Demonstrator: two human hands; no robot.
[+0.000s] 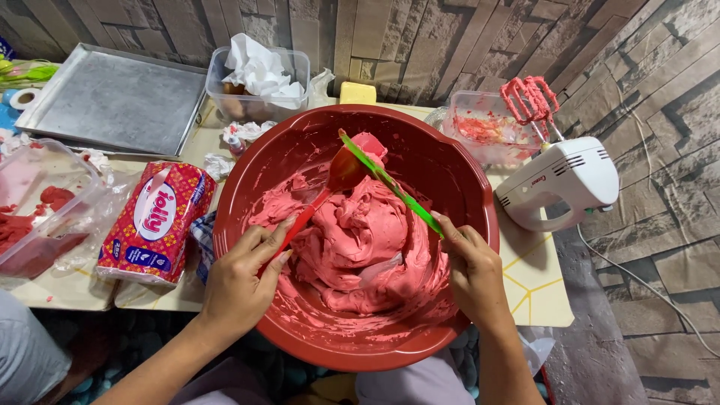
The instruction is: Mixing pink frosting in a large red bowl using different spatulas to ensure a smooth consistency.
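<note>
- Pink dough [360, 240] fills the red bowl [457, 187] at centre frame, on the bench [536, 277].
- Left hand [240, 281], grip clamped on a red spatula [334, 180], lower left of centre.
- Right hand [469, 270], grip clamped on a green spatula [390, 184], lower right.
- White hand mixer [562, 180] lies right of the bowl.

Bare forearms, no sleeves, left hand [238, 281], right hand [471, 271]

Large red bowl [465, 187]: glossy smooth plastic, holding thick pink cream [360, 240], soft and satiny. Behind the bowl, a flat tray [112, 97] of dull grey metal and a clear plastic tub [259, 101] with crumpled white paper. Right of the bowl, a hand mixer [559, 180] in smooth white plastic.
</note>
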